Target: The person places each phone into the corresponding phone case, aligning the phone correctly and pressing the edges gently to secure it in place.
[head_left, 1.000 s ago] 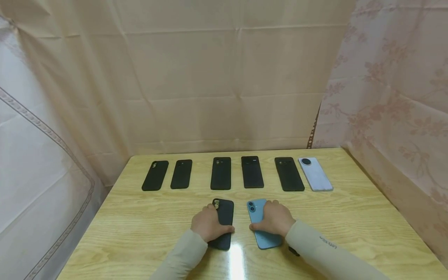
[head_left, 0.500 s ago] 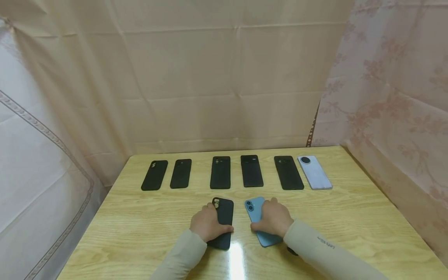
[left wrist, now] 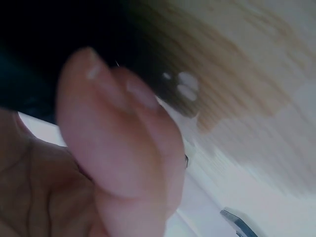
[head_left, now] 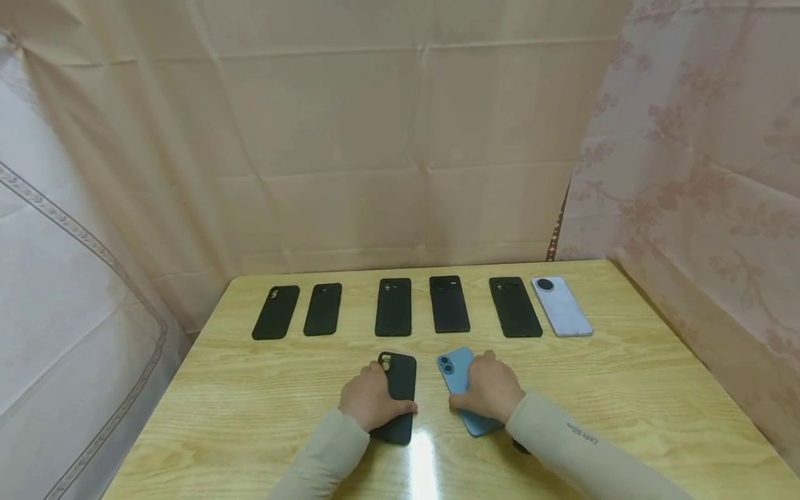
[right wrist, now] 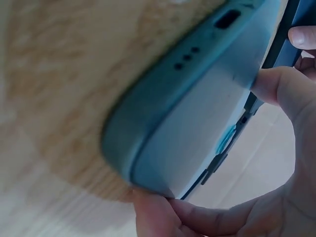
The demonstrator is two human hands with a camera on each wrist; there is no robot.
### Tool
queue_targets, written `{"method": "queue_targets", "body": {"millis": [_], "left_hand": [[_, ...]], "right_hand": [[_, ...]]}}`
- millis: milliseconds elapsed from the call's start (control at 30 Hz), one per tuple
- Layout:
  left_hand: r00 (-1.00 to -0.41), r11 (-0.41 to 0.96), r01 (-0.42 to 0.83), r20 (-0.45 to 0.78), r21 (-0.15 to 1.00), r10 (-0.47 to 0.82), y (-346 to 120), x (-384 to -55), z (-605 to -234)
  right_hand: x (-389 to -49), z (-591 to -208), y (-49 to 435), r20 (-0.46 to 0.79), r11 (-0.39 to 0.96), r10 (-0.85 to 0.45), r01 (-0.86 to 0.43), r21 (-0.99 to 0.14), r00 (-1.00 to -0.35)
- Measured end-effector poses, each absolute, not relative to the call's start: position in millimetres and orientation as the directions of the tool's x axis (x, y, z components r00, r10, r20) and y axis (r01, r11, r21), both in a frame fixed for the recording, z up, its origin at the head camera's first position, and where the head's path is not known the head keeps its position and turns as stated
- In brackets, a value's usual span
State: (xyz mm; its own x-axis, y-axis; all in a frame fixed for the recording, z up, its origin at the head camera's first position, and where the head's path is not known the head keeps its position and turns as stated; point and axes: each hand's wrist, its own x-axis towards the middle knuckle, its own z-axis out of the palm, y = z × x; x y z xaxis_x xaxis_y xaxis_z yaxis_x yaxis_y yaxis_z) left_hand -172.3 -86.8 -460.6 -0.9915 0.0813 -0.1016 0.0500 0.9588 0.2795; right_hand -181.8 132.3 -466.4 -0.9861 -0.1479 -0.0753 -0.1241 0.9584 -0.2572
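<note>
Slightly farther away and turned so its far end leans more to the left, the blue phone (head_left: 457, 371) has shifted since a second ago, held by the right hand (head_left: 490, 390); the black case (head_left: 405, 385) has hardly moved under the left hand (head_left: 367, 399). Each hand is partly closed, gripping its piece across the width, thumb on the inner edge and fingers at the outer one. The palms hide much of both backs, and whether the phone lies flat or is slightly raised is hard to tell. From the left wrist the case is a dark mass, cut off and blurred behind the fingers; from the right, the phone's near end shows a charging port (right wrist: 227, 19) and small holes. Something dark (head_left: 521, 448) pokes out under the right sleeve (head_left: 581, 444), mostly covered. Farther off on the wooden surface (head_left: 250, 410) lie five black pieces (head_left: 394, 309), their details indistinct, and a pale phone (head_left: 564, 309) at far right.
</note>
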Motion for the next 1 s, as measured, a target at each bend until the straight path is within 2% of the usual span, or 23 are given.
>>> {"method": "queue_targets", "body": {"millis": [367, 1000], "left_hand": [[-0.983, 0.922, 0.061, -0.140, 0.383, 0.123, -93.7, -173.4, -457.3], [-0.984, 0.912, 0.068, -0.124, 0.405, 0.128, -95.2, -174.7, -460.0]], "right_hand": [[-183.5, -464.9, 135.1, -0.088, 0.950, -0.167, -0.136, -0.280, -0.982], [-186.0, -465.1, 131.9, -0.074, 0.953, -0.166, -0.140, -0.270, -0.983]]}}
